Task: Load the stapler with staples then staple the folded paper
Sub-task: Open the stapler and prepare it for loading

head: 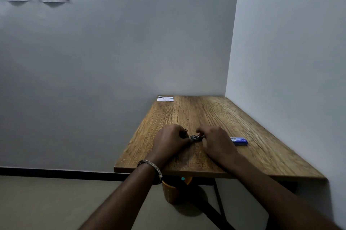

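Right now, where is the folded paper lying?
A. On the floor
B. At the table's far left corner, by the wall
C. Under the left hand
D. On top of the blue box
B: the folded paper lies at the far left corner of the table, apart from both hands and the blue box.

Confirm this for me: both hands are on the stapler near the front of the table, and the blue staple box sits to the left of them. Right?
Not quite. In the head view the blue staple box lies to the right of the hands, beside the right hand. The rest holds: left hand and right hand both work the stapler near the table's front.
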Available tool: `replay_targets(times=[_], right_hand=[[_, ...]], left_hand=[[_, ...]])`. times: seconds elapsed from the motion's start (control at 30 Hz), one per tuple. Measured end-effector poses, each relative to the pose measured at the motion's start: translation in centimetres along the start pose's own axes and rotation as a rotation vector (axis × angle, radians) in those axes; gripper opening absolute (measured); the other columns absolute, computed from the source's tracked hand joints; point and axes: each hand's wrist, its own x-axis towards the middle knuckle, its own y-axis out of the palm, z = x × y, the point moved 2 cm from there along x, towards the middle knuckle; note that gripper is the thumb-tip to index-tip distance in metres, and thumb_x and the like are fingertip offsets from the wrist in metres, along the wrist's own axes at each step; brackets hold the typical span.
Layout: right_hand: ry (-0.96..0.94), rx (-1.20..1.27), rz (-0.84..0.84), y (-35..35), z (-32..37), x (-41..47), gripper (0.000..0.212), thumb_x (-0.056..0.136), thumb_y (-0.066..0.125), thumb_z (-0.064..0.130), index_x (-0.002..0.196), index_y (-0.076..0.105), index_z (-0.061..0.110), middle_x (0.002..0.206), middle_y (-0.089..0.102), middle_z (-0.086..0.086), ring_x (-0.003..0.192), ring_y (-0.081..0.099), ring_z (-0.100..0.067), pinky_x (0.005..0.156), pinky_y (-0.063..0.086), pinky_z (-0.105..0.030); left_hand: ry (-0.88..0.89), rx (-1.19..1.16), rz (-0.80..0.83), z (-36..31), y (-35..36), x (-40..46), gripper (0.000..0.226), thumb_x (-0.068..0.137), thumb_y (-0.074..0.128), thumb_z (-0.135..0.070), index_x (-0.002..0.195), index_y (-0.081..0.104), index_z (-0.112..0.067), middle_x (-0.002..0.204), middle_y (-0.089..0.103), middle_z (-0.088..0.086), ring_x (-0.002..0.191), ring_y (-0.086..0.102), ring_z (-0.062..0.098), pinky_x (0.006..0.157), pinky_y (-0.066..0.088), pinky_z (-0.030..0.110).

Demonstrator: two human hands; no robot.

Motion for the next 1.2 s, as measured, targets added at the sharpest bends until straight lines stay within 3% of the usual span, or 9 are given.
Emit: replay_targets(times=[0.23,0.43,0.6,1.0,1.2], right_hand=[[0.034,0.037,0.009,0.13,-0.09,0.18,0.032,0.09,0.051,0.003,0.113,0.067,0.019,0.106,0.071,-0.002,0.093,0.065,-0.015,0.084,0.055,-0.033],[0.039,0.07,0.03,0.28,-0.18,0.22,0.035,0.089,0.051,0.0,0.115,0.064,0.02,0.106,0.069,-0.002,0.093,0.062,-0.014,0.082,0.055,-0.033],[0.04,0.099,0.042,0.42,-0.43,0.36,0.037,0.089,0.052,-0.003,0.116,0.063,0.021,0.108,0.068,-0.001,0.095,0.062,-0.012,0.084,0.054,-0.027],[-0.028,0.151,0.104,0.92,-0.19,0.36,0.05,0.085,0.051,0.0,0.125,0.059,0.027,0.117,0.063,0.0,0.103,0.059,-0.01,0.091,0.052,-0.027],[-0.096,0.161,0.133,0.76,0.25,0.21,0.051,0.086,0.051,-0.001,0.13,0.058,0.024,0.117,0.066,0.002,0.107,0.059,-0.011,0.095,0.051,-0.033]], left_hand=[[-0.014,0.002,0.016,0.12,0.06,0.1,0.028,0.08,0.073,-0.05,0.097,0.074,-0.028,0.089,0.071,-0.011,0.076,0.062,0.003,0.064,0.056,0.027],[0.005,0.004,-0.001,0.05,0.0,0.0,0.026,0.081,0.073,-0.048,0.096,0.074,-0.028,0.088,0.072,-0.011,0.07,0.059,0.0,0.051,0.04,0.016],[0.01,0.004,0.005,0.01,0.01,-0.02,0.025,0.082,0.072,-0.047,0.098,0.073,-0.028,0.09,0.072,-0.01,0.073,0.061,0.002,0.053,0.042,0.016],[0.016,0.005,-0.021,-0.07,-0.08,-0.14,0.028,0.083,0.072,-0.048,0.101,0.073,-0.027,0.09,0.072,-0.01,0.073,0.061,0.001,0.052,0.039,0.015],[0.031,0.022,-0.014,-0.02,-0.16,-0.19,0.027,0.084,0.071,-0.045,0.104,0.073,-0.027,0.092,0.073,-0.008,0.076,0.064,0.004,0.06,0.052,0.02]])
